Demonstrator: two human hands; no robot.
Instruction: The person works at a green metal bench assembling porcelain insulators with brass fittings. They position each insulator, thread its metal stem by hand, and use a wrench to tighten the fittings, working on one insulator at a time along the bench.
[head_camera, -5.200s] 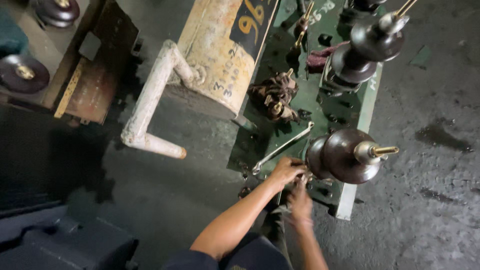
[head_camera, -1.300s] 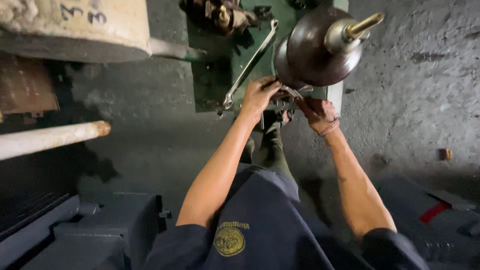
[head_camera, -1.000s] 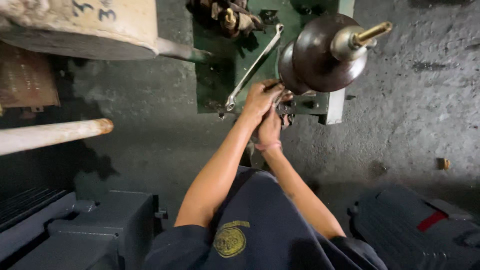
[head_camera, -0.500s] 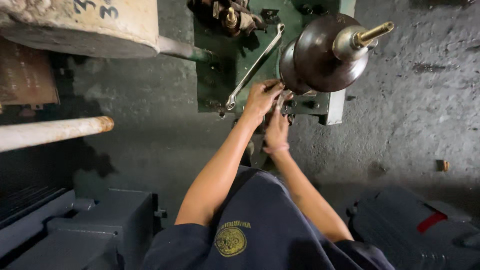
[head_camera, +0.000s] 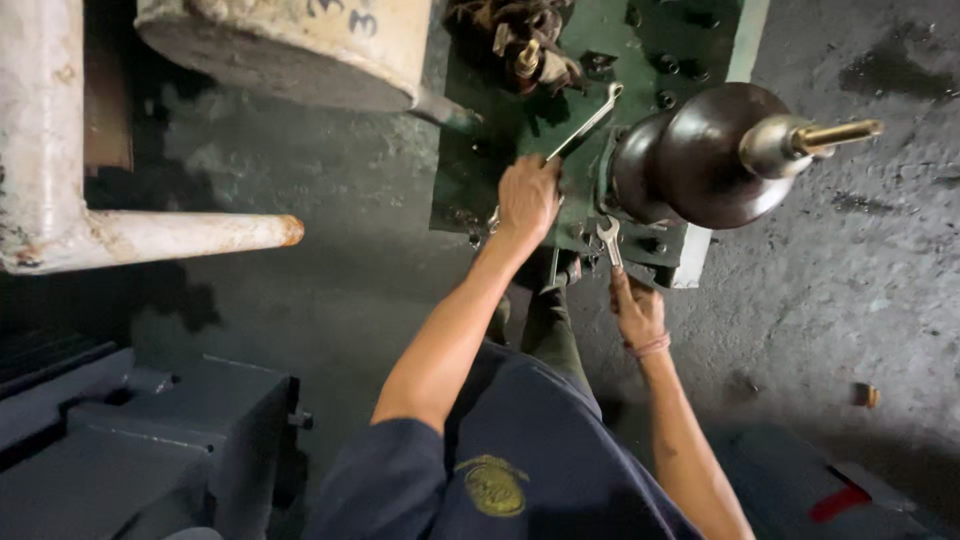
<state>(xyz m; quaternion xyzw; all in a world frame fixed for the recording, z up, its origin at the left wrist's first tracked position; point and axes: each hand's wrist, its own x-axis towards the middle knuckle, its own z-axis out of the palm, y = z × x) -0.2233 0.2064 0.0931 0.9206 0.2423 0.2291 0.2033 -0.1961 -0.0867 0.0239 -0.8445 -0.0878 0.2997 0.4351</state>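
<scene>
Grimy concrete floor (head_camera: 840, 300) all round, stained dark and rough. Nearest of all, a dark blue work shirt with a round yellow badge (head_camera: 492, 486), and both bare arms stretched forward from it.

Right hand (head_camera: 636, 312) now drawn back toward the body and off to the right, apart from the left; half a second ago tucked in directly under the left hand at the green plate. Fingers closed round the handle of a small open-ended spanner (head_camera: 608, 240), held upright, its jaw up against the lower edge of the green plate (head_camera: 500, 150) beside a dark bolt, just under the brown insulator. Seated on the bolt or only near it: cannot tell.

Left hand (head_camera: 528, 196) in much the same spot as before, knuckles up, pressed down on the plate. Closed on something underneath or simply resting: cannot tell, grip hidden by the back of the hand. Long silver spanner (head_camera: 585, 122) slanting away from that hand toward the top of the plate, untouched at its far end.

Judged from the parted hands, a fresh bite with the small spanner seems in hand, the left steadying.

Farther off, brown ribbed insulator (head_camera: 700, 155) with a brass stud (head_camera: 838, 132) pointing right. Beyond, a rusty cluster of fittings (head_camera: 520, 45), a cream-painted tank (head_camera: 290, 45) and pale pipe (head_camera: 180, 235) at left.
</scene>
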